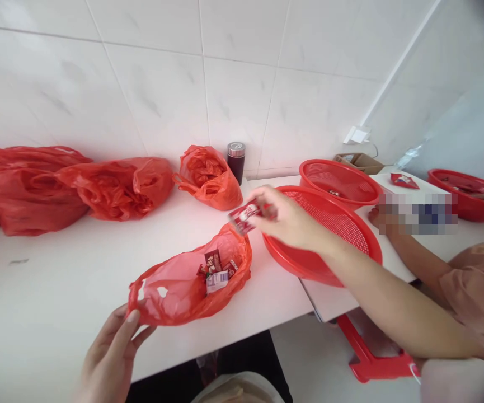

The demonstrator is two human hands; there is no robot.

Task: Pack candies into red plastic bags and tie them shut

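Note:
My left hand (113,344) pinches the near left rim of a red plastic bag (170,291), which lies with its mouth spread on the white table. Several small wrapped packets (216,268), dark red and white, rest inside the bag toward its right end. Above the bag's far right rim, my right hand (277,218) grips one or more dark red wrapped packets (245,215); blur hides how many. Under my right forearm stands a large red perforated basket (355,229), partly covered by the arm.
Filled red bags (36,190) line the wall, with a dark thermos (236,159) beside them. A second red basket (338,182) holds a few small items. On the right, a co-worker's arm (413,252) rests near another basket (468,193). A red stool (376,364) stands below.

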